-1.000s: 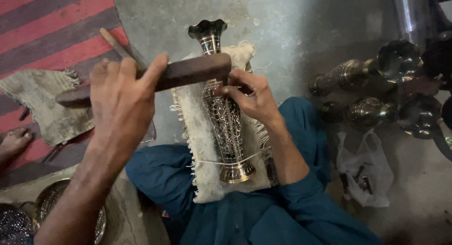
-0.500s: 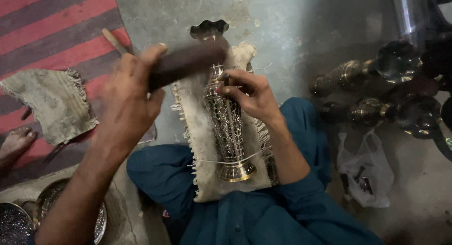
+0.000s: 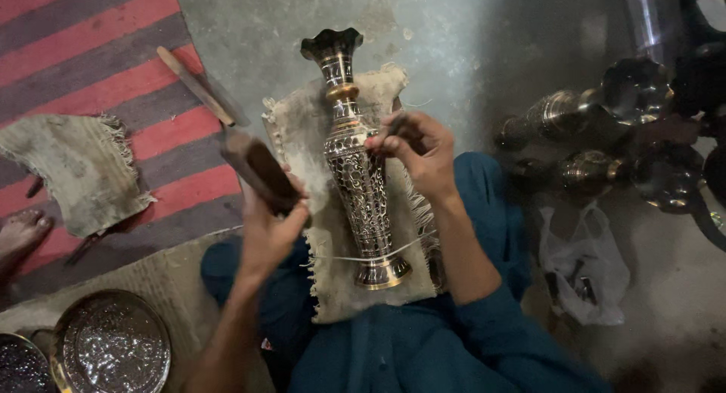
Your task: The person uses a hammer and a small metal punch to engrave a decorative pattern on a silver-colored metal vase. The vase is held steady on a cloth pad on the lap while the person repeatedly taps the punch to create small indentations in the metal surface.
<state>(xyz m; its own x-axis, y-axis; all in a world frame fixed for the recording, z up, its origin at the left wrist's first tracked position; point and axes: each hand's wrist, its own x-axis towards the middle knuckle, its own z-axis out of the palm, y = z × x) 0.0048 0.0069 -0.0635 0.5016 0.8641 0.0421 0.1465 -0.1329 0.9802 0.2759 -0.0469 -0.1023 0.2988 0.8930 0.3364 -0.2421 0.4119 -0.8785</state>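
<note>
Brass vase point(image 3: 361, 174) lies lengthwise, mouth pointing away; left hand point(image 3: 268, 230) clenches mallet point(image 3: 257, 166), right hand point(image 3: 420, 147) pinches chisel point(image 3: 395, 125).

Dim indoor scene, soft light from upper left. Striped rug point(image 3: 83, 75) and grey floor point(image 3: 454, 53) evenly lit. Right side falls into deep shadow; metal vases point(image 3: 575, 113) there show small glints. Engraved vase point(image 3: 359, 174) at centre sharp, bright highlights. Slight motion blur on wooden mallet point(image 3: 261, 170). Corners darkened.

Left hand point(image 3: 268, 227) grips mallet point(image 3: 257, 166); right hand point(image 3: 420, 147) perhaps holds chisel on vase point(image 3: 359, 174).
</note>
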